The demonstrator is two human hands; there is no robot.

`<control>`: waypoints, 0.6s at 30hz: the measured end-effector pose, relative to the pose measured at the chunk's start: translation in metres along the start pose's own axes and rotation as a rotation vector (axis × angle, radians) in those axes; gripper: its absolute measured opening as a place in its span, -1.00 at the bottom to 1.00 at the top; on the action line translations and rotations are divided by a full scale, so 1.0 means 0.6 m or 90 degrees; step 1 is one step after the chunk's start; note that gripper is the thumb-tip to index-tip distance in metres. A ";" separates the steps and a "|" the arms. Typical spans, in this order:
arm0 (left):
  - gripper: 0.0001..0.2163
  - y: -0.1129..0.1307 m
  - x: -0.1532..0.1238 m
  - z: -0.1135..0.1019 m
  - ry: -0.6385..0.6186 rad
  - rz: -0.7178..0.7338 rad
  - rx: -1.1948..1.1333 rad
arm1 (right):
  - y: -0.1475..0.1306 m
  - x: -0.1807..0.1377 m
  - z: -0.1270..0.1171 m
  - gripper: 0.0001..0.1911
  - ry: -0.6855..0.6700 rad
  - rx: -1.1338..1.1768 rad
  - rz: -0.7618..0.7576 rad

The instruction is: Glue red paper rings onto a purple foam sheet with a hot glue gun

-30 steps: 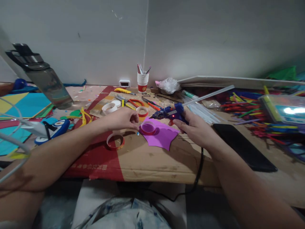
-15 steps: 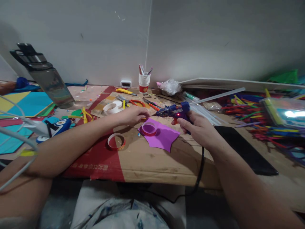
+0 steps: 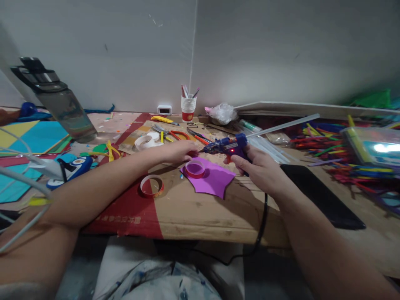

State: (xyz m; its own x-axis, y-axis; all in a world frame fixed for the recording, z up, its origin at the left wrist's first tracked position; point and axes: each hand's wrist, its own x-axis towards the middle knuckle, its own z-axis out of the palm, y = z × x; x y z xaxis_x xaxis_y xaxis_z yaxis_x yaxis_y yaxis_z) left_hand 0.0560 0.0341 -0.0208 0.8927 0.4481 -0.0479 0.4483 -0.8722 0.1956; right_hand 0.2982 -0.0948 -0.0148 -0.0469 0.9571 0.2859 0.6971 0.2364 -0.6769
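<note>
My right hand [image 3: 261, 168] grips a blue hot glue gun [image 3: 229, 146] with its red light on. The nozzle points left and a clear glue stick [image 3: 283, 125] juts from its back. My left hand [image 3: 178, 151] lies just left of the nozzle, with fingers curled over a red-rimmed paper ring that is mostly hidden; only a red edge [image 3: 193, 154] shows. Just in front lies a purple foam sheet [image 3: 217, 180], and a red ring [image 3: 194, 168] stands on it. Another red ring [image 3: 151, 186] lies on the cardboard [image 3: 193, 210] to the left.
Behind my hands lie scissors [image 3: 175, 134], a white tape roll [image 3: 144, 142] and a paper cup [image 3: 188, 108] of tools at the wall. A black phone [image 3: 321, 196] lies right, coloured sticks [image 3: 325, 139] beyond. A grey bottle [image 3: 61, 106] stands far left. The gun's cord [image 3: 263, 223] drops over the front edge.
My left hand left the ring on the purple sheet and moved back and right onto the ring behind it. The glue gun shifted slightly right and up.
</note>
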 end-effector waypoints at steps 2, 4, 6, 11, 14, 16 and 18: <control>-0.85 0.000 0.000 -0.002 -0.017 -0.007 0.004 | 0.000 0.000 0.001 -0.71 -0.005 0.005 -0.005; -0.86 0.000 -0.001 -0.005 -0.030 -0.005 0.004 | -0.001 0.001 0.001 -0.72 -0.008 0.009 -0.008; -0.87 0.002 -0.002 -0.007 -0.044 -0.008 0.004 | -0.002 0.001 0.001 -0.72 -0.010 0.010 -0.009; -0.88 0.010 -0.010 -0.012 -0.062 -0.041 -0.013 | -0.003 0.000 0.003 -0.70 -0.008 -0.003 -0.005; -0.84 0.015 -0.018 -0.014 -0.067 -0.072 -0.019 | -0.002 -0.001 0.003 -0.69 -0.011 0.015 -0.002; -0.79 0.017 -0.027 -0.015 -0.072 -0.094 -0.010 | -0.002 -0.001 0.002 -0.69 -0.009 0.012 -0.004; -0.72 0.017 -0.037 -0.014 -0.069 -0.106 0.000 | -0.002 -0.002 0.002 -0.70 -0.006 0.002 -0.007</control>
State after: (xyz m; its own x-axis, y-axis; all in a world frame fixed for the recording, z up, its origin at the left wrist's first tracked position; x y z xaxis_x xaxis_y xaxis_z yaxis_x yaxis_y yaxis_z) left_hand 0.0404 0.0171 -0.0094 0.8059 0.5626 -0.1841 0.5902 -0.7879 0.1759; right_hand 0.2966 -0.0960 -0.0147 -0.0622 0.9560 0.2867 0.6946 0.2477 -0.6754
